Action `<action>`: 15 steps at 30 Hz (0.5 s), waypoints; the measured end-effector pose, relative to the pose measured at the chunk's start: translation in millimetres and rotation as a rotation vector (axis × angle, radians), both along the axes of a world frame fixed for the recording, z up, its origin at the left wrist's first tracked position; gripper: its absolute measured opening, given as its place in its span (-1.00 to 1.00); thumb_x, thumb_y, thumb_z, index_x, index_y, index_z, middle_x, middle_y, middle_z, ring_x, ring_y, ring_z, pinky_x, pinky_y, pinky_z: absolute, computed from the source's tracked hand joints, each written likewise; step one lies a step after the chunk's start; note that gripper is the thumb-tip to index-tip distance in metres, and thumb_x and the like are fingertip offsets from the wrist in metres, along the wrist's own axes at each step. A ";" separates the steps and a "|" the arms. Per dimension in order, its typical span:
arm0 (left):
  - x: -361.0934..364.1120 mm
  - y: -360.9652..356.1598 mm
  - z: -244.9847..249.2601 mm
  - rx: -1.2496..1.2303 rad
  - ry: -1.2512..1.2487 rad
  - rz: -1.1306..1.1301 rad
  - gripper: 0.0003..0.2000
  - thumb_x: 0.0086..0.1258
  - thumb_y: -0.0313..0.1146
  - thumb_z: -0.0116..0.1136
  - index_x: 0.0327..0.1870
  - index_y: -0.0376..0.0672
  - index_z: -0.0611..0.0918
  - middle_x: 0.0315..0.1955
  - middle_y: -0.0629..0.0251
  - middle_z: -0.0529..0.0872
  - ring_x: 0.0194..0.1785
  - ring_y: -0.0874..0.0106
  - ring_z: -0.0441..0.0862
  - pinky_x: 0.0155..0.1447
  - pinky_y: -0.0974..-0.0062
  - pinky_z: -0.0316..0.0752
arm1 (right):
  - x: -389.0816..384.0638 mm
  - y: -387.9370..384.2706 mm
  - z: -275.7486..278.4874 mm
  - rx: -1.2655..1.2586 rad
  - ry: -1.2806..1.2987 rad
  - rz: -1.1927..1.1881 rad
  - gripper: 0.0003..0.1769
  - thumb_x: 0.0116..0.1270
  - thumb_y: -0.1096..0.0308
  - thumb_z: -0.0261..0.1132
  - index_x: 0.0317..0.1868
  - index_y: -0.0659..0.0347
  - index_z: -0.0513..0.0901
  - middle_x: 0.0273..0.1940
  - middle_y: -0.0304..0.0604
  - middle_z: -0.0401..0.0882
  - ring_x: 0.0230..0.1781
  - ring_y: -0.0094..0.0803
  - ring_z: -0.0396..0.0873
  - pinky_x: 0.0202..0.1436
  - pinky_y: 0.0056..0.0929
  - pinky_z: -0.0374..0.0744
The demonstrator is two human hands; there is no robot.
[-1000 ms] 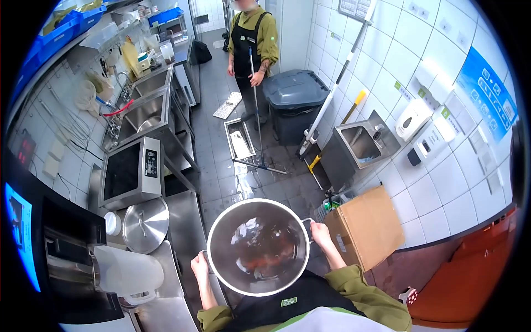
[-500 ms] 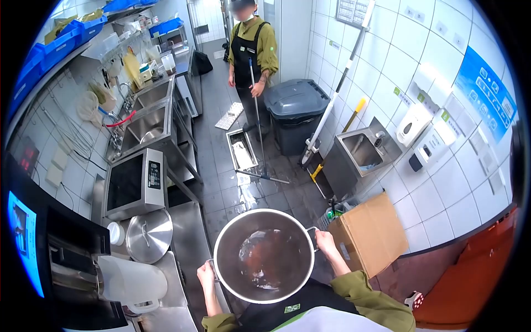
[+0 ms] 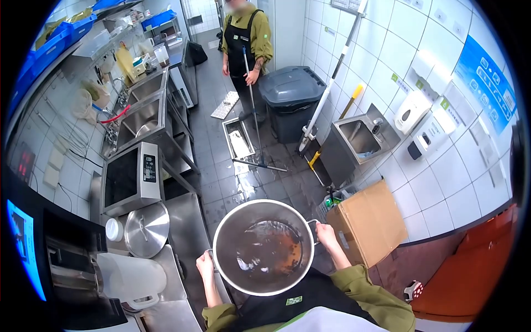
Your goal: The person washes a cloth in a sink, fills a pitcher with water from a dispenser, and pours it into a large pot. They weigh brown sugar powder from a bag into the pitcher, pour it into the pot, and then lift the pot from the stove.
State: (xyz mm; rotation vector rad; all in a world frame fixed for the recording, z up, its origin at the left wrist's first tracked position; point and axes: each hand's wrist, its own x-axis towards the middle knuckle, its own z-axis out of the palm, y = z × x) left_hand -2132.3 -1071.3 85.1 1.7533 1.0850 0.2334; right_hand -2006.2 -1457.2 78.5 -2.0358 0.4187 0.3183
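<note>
A large metal stockpot (image 3: 227, 238) is held out in front of my body, with brownish liquid and a reddish-brown patch in its bottom. My left hand (image 3: 205, 265) is closed round the handle on the pot's left side. On the other side, my right hand (image 3: 326, 234) grips the right handle. Ahead on the floor lies an uncovered drain (image 3: 239, 141), with its perforated cover (image 3: 225, 105) beside it. A co-worker (image 3: 246, 44) in a black apron stands beyond the drain, one hand on a floor squeegee (image 3: 260, 164).
Sinks (image 3: 146, 119), a microwave-like appliance (image 3: 130, 177), a pot lid (image 3: 147, 229) and a plastic pitcher (image 3: 133, 276) line the left. Along the right are a lidded bin (image 3: 292, 88), a small sink (image 3: 359, 144) and a cardboard box (image 3: 373, 221). The dark floor tiles look wet.
The view has shifted forward, bringing the drain and bin a little higher in it. Liquid in the pot has sloshed, and the reddish patch now sits further right. Both hands keep their grip.
</note>
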 end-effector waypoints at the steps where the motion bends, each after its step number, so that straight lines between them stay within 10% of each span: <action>1: 1.8 -0.5 1.7 -0.009 -0.002 -0.001 -0.63 0.28 -0.24 -0.06 -0.72 -0.27 0.47 -0.80 0.44 0.41 -0.67 0.60 0.29 -0.55 0.55 0.17 | 0.8 0.5 -0.3 0.011 -0.019 0.000 -0.52 0.32 0.10 -0.02 -0.61 0.32 0.47 -0.71 -0.17 0.39 -0.70 -0.43 0.37 -0.57 -0.43 0.33; 7: -3.0 7.2 -11.8 0.063 0.019 -0.004 -0.60 0.26 -0.21 -0.05 -0.73 -0.34 0.44 -0.84 0.40 0.37 -0.68 0.57 0.26 -0.54 0.43 0.18 | 4.8 3.7 -1.7 -0.018 -0.062 0.016 -0.52 0.33 0.11 -0.02 -0.64 0.28 0.45 -0.76 -0.28 0.34 -0.78 -0.53 0.31 -0.66 -0.50 0.30; 10: -6.5 7.0 -13.0 0.042 0.044 -0.001 -0.60 0.26 -0.21 -0.05 -0.73 -0.31 0.45 -0.82 0.41 0.39 -0.68 0.57 0.27 -0.54 0.46 0.19 | 1.3 6.8 9.9 -0.048 0.007 0.011 -0.49 0.29 0.09 -0.04 -0.55 0.41 0.51 -0.57 0.16 0.50 -0.46 -0.04 0.55 -0.33 -0.20 0.41; 15: -15.0 7.4 -23.2 0.057 0.057 -0.013 -0.61 0.28 -0.22 -0.07 -0.73 -0.27 0.47 -0.80 0.44 0.41 -0.67 0.59 0.29 -0.54 0.54 0.19 | -4.0 2.0 -4.5 -0.020 -0.057 0.024 -0.52 0.33 0.11 -0.01 -0.64 0.28 0.44 -0.76 -0.28 0.35 -0.77 -0.53 0.31 -0.66 -0.50 0.30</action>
